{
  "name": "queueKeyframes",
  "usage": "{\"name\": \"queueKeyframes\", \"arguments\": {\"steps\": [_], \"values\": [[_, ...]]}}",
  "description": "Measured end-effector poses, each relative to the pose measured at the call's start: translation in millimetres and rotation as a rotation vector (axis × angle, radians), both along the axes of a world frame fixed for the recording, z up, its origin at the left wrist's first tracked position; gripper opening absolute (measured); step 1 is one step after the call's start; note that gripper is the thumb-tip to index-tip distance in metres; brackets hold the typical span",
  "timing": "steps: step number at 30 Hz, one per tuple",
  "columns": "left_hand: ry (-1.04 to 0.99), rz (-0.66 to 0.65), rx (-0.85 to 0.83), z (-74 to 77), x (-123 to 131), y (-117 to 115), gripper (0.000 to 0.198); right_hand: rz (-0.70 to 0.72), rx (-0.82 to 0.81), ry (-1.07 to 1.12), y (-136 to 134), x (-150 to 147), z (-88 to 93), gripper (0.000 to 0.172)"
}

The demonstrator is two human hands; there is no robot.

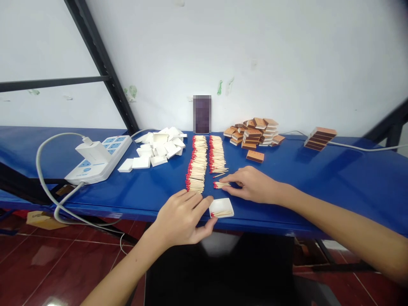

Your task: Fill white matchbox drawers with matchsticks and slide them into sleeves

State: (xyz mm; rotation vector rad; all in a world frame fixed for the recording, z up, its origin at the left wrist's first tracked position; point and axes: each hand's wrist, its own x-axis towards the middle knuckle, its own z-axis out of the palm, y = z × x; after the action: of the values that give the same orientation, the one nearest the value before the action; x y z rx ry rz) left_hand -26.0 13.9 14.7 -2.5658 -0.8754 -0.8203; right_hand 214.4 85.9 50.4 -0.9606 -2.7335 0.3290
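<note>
My left hand (185, 216) grips the left end of a white matchbox tray (228, 203) at the front edge of the blue table. A few matches (222, 213) lie inside that tray. Just behind it, my right hand (250, 185) has its thumb and fingers closed on a small bunch of red-tipped matches (219, 185) at the tabletop. One loose match (219, 175) lies beyond those fingertips. Two long rows of matches, a left row (198, 165) and a right row (217, 155), stretch away toward the wall with their red heads to the left.
White empty trays (159, 146) are heaped at the left. Brown matchbox sleeves (253, 134) are piled at the right, with a stack of sleeves (320, 138) farther right. A power strip (102, 161) with cables sits left; a dark pixelated panel (202, 114) leans on the wall.
</note>
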Motion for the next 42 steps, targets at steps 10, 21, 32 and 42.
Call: {"name": "queueKeyframes", "arguments": {"steps": [10, 21, 32, 42], "values": [[-0.014, -0.015, -0.008, -0.3, -0.5, 0.7, 0.028, 0.038, -0.074, 0.086, 3.8, 0.8, 3.8, 0.032], [-0.008, -0.017, -0.009, 0.2, 0.9, 0.6, 0.027, -0.073, -0.201, 0.122, 6.4, 1.9, 0.3, 0.031], [-0.010, -0.011, -0.012, 1.0, -0.7, 0.4, 0.027, -0.070, -0.250, 0.072, 4.5, 6.4, 9.3, 0.029], [-0.014, 0.038, -0.013, -0.1, 1.3, 0.7, 0.033, -0.084, -0.344, 0.018, 2.9, 9.0, 17.4, 0.033]]}}
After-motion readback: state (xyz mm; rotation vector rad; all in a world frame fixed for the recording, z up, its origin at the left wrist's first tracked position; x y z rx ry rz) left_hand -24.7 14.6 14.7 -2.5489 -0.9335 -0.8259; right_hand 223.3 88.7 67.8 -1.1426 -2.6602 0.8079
